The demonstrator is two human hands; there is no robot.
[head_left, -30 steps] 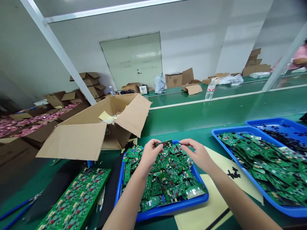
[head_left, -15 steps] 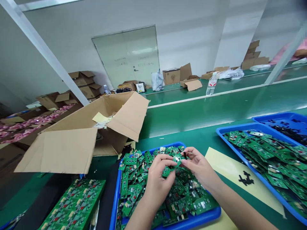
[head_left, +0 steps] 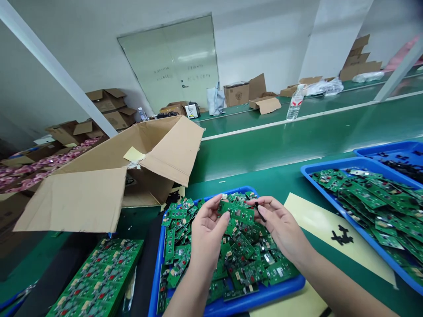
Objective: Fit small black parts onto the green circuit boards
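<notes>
Above a blue tray heaped with small green circuit boards, my left hand is closed on one green circuit board, pinched by its left end. The board's flat face, with small parts on it, is turned up toward me. Between the thumb and fingers of my right hand is a small black strip, close by the board's right end. Whether the strip touches the board I cannot tell. Several black pieces of like colour lie on a yellow sheet to the right.
At the right stand a blue tray of more boards and another with black pieces. An open cardboard box is at the left, behind a stack of joined board panels. A water bottle stands on the ledge.
The held circuit board has been turned so its long face shows. My hands have moved slightly apart, and the black strip now tilts beside the board. The camera view has shifted a little.
</notes>
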